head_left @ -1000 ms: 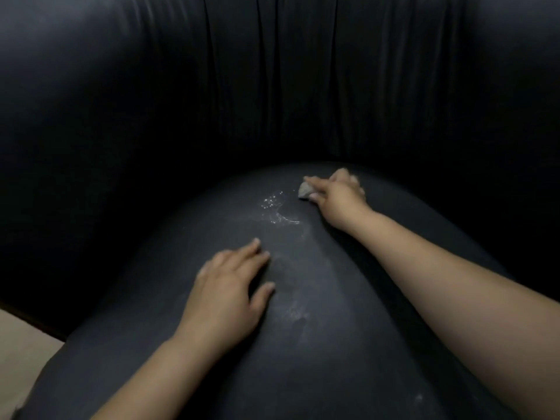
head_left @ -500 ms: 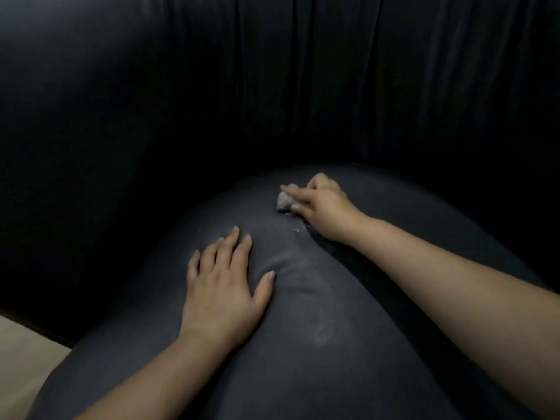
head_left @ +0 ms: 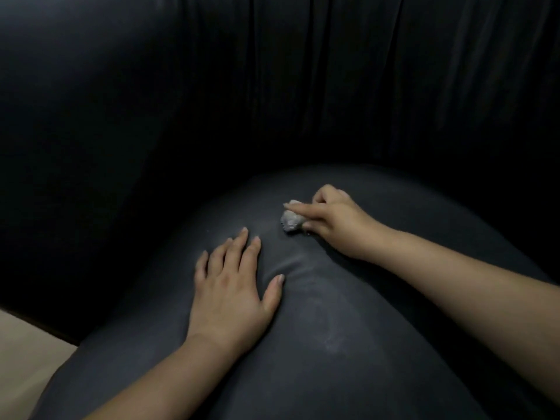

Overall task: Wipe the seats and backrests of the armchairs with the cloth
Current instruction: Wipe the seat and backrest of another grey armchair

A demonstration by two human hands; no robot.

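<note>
— Dark all round is the backrest (head_left: 303, 86); long folds can just be seen running down it, but its top and both sides are cut off, and so much of it is lost in shadow that its edges are hard to find; what else is seen?

— Smooth, shiny black stuff like leather is seen on the seat (head_left: 348, 344); it is round and puffed up like a big pillow, and its near end is cut off at the bottom; pale, cloudy smears can be made out on it, near the middle; a bit of pale floor (head_left: 27, 353) is seen at the bottom left corner.

— Where is the cloth (head_left: 291, 219) found?

— It is found on the seat, towards the back, just under the right hand (head_left: 336, 222); it is small, grey and scrunched into a lump; most of it is hidden by the fingers, so its full shape cannot be told; it is pinched and pressed down by curled fingers, with one finger laid across its top.

— And the left hand (head_left: 233, 295)?

— It is laid flat on the seat, palm down, with the fingers straight and spread; nothing is held by it; it is kept near the cloth but not touching it; a soft crease in the seat is seen beside the thumb; both arms are bare and are cut off at the bottom and right edges.
</note>
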